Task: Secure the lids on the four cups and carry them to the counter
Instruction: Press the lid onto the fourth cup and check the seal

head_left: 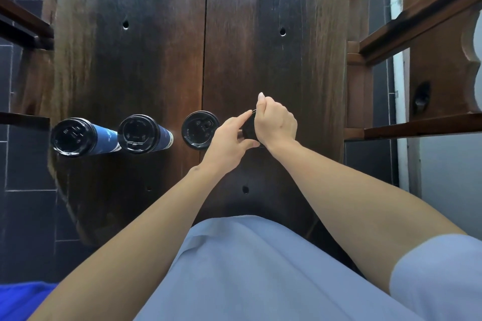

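Head view: three blue paper cups, far-left cup (78, 137), middle cup (142, 133), third cup (200, 130), already capped with glossy black round plastic lids, standing in row left of fingers. Fourth cup (249, 128) mostly hidden between hands, black lid edge showing. Left hand (229, 141) pinching near rim, fingers partly extended. Right hand (276, 122) curled over top, pressing. Judged: last lid being seated; carrying to counter not begun. Dark grained wooden table (156, 47) beneath.

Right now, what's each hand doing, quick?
Left hand: pinching the black lid on the fourth cup.
Right hand: curled over that same lid, gripping it.
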A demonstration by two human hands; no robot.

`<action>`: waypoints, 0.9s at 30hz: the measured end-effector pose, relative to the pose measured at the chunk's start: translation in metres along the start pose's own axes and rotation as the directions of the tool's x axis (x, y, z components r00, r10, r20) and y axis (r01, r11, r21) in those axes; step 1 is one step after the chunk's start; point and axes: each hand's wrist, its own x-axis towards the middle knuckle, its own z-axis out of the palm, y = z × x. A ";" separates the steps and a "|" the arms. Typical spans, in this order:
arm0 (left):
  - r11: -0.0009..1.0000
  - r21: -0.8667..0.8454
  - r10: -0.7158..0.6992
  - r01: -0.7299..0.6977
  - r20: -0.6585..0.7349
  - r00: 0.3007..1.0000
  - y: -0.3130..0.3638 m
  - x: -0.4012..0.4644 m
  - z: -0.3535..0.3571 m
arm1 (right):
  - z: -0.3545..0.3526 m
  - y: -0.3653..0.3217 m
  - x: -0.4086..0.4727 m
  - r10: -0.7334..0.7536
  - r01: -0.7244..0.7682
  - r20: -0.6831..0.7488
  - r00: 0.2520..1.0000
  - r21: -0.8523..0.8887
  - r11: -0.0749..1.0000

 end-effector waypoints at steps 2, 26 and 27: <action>1.000 -0.008 -0.001 0.001 -0.001 1.000 0.000 0.000 0.000 | 0.001 0.000 0.000 -0.007 0.007 -0.020 1.000 -0.026 1.000; 0.986 0.116 0.119 -0.120 0.021 0.993 -0.011 0.001 0.004 | -0.028 0.031 -0.016 -0.137 0.090 0.190 0.972 0.235 0.968; 0.986 0.113 0.123 -0.125 0.026 0.992 -0.011 0.001 0.004 | -0.033 0.040 -0.022 -0.195 0.122 0.230 0.954 0.297 0.947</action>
